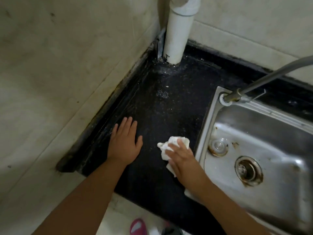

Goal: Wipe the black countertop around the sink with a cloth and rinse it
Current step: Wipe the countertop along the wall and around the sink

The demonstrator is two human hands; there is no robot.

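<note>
The black speckled countertop (pixel 166 109) fills the corner left of the steel sink (pixel 271 184). My left hand (pixel 124 141) lies flat on the countertop near the left wall, fingers straight and spread. My right hand (pixel 180 158) presses a crumpled white cloth (pixel 174 143) onto the countertop just left of the sink's rim, its straight fingers lying over the cloth. Part of the cloth is hidden under my palm. Wet streaks and white specks show on the countertop towards the back corner.
A white pipe (pixel 176 34) rises from the back corner. A grey faucet (pixel 264 78) reaches up to the right from the sink's back left corner. Tiled walls close off the left and back. A pink slipper (pixel 138 227) shows on the floor below.
</note>
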